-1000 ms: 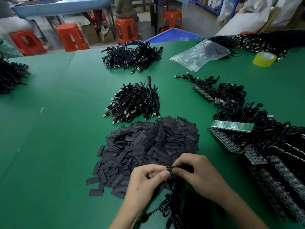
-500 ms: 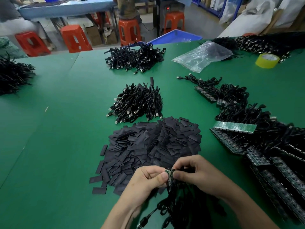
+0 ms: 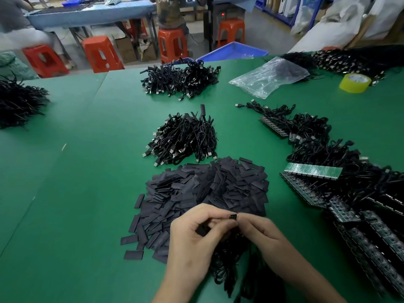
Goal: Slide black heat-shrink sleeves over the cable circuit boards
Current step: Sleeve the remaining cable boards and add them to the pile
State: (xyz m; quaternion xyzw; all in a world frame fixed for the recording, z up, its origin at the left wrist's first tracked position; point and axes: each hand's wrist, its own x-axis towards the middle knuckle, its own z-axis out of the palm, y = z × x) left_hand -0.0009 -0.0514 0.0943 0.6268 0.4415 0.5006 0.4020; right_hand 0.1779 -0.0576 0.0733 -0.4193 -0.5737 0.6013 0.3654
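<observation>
Tipping circuit board [image 3: 233, 216] more upright than before, pinching it with right hand [image 3: 262, 234]; pinching sleeve [image 3: 202, 230] with left hand [image 3: 190, 239] just leftward.

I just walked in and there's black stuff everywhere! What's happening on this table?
A person is putting black sleeves on cable ends. The left hand and the right hand pinch a small board above the green table. The board's tip shows bare, so no sleeve covers it yet. A heap of flat sleeves lies just beyond the hands, a cable pile behind that, and rows of bare boards to the right.
</observation>
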